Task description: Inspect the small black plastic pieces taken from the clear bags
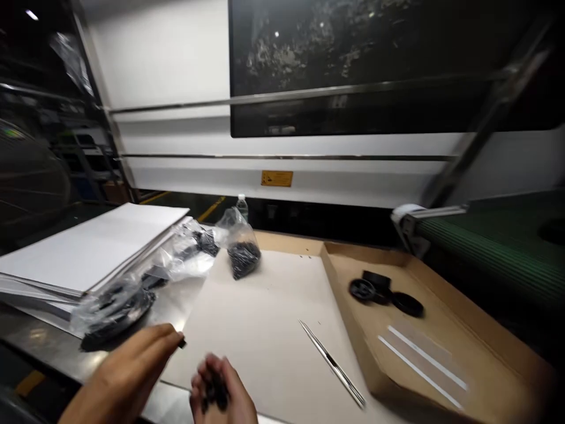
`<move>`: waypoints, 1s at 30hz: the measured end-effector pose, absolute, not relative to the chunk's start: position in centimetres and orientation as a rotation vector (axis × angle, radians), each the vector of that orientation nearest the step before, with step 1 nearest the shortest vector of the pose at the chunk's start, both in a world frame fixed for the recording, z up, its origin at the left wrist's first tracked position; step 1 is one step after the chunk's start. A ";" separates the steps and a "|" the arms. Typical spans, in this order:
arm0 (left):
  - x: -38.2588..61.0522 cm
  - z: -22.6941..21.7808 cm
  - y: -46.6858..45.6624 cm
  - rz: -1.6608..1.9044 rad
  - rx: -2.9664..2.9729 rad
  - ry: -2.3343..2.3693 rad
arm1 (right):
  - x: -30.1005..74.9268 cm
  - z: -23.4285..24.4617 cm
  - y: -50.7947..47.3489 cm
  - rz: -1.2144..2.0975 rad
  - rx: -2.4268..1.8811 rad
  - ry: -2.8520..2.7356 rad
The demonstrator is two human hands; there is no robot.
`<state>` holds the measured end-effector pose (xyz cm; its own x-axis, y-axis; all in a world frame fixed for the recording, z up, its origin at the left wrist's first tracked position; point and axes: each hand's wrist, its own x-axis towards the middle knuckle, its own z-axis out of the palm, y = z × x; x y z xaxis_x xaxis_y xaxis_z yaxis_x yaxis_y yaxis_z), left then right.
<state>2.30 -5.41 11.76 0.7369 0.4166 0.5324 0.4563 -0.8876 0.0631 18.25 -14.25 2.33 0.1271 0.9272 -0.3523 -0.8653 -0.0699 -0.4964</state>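
The head camera looked forward and slightly down across the counter (176, 303), close enough that the left hand (128, 365) and right hand (241, 394) entered through the frame's bottom edge, left of centre. Its wide view reached past the cardboard tray (366, 353), lower right, to a dark panel (397, 47), upper right.

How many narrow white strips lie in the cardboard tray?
2. One strip lies on the side nearer the tweezers; the other strip runs alongside it, farther from them. No others show.
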 end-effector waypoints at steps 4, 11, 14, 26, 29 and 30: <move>6.1 8.2 -10.9 -0.820 -2.947 -0.428 | 18.5 4.6 -14.6 1.480 -0.331 0.418; 8.5 6.9 -10.7 -0.866 -2.984 -0.321 | 20.0 4.5 -17.3 1.440 -0.229 0.501; 8.6 7.2 -10.3 -0.759 -3.017 -0.395 | 20.4 4.2 -17.6 1.426 -0.234 0.495; 4.7 7.2 1.2 -1.018 -2.645 -2.007 | 24.2 3.2 -13.2 1.604 -0.876 -0.086; 7.1 6.1 4.9 -0.960 -2.422 -2.249 | 25.1 5.2 -7.7 1.611 -1.092 -0.453; 7.9 5.8 5.8 -0.965 -2.367 -2.304 | 25.2 6.1 -5.5 1.616 -1.142 -0.544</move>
